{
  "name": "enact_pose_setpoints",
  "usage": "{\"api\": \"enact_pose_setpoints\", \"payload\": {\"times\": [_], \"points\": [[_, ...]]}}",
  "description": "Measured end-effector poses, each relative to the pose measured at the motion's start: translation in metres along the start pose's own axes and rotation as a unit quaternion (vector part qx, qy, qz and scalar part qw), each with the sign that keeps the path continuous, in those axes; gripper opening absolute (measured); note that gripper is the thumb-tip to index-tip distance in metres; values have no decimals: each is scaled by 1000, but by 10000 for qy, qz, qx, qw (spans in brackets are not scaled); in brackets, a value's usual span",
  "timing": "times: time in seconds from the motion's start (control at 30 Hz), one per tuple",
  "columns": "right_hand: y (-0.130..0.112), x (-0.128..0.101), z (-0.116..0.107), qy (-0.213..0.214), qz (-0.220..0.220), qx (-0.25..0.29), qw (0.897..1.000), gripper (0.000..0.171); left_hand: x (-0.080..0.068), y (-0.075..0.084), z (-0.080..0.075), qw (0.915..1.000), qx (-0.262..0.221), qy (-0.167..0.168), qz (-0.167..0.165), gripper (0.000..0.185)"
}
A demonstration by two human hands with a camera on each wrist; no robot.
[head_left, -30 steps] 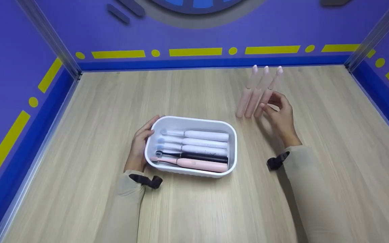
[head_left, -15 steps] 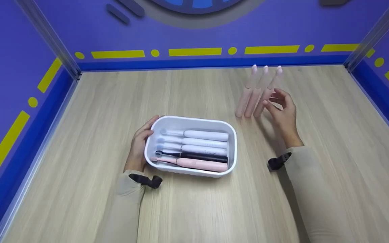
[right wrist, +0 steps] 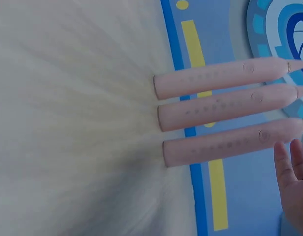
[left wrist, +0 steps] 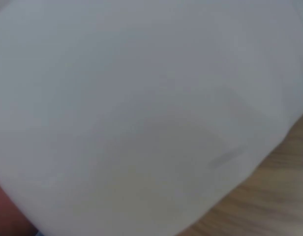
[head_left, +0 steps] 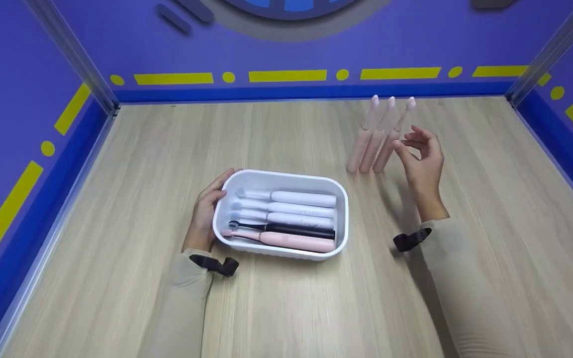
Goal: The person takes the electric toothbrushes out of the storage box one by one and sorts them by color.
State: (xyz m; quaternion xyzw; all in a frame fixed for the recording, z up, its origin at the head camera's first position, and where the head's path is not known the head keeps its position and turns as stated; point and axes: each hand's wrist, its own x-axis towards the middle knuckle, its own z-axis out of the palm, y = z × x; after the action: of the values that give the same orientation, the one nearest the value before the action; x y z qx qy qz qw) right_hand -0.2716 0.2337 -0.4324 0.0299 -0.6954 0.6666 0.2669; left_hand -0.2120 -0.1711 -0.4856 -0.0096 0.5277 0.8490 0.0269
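Three pink toothbrushes (head_left: 372, 151) stand upright in a row on the desk (head_left: 276, 308), right of the white box (head_left: 344, 214). The right hand (head_left: 424, 169) is just beside the rightmost, its grip parted and holding nothing; whether a fingertip touches the handle, I cannot tell. The left hand (head_left: 202, 214) grips the box's left end. Inside lie three white toothbrushes (head_left: 301, 209), a black toothbrush (head_left: 300, 231) and another pink one (head_left: 296, 242). Each standing brush should be light, stiff, perhaps slightly slippery, and easy to topple on its narrow base. Mid-handle, thumb against fingers, seems the best hold; the thin neck looks more delicate.
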Motion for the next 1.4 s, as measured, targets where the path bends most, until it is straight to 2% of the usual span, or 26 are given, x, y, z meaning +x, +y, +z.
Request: {"api": "enact_pose_setpoints", "payload": {"times": [0.23,0.5,0.7,0.8,0.97,1.17,1.4], "points": [[-17,-8,11,-165,-169,357,9991,42,0,0,0,10000,-54,-21,-14,56],[-30,-17,21,-550,-690,428,9952,40,1,0,1,10000,23,-1,-30,56],[-40,-23,31,-1163,-825,189,9896,41,1,0,1,9999,86,17,-73,55],[-47,-25,36,-1655,-771,-15,9832,44,0,0,1,10000,55,-13,-64,56],[-57,-30,44,-2412,-420,-256,9692,49,0,1,0,10000,33,4,-28,55],[-65,-36,54,-3221,-142,-483,9454,52,0,1,-1,9999,136,-5,-66,55],[-73,-40,65,-3883,21,-760,9184,52,0,1,0,9999,155,12,-41,55]]}}
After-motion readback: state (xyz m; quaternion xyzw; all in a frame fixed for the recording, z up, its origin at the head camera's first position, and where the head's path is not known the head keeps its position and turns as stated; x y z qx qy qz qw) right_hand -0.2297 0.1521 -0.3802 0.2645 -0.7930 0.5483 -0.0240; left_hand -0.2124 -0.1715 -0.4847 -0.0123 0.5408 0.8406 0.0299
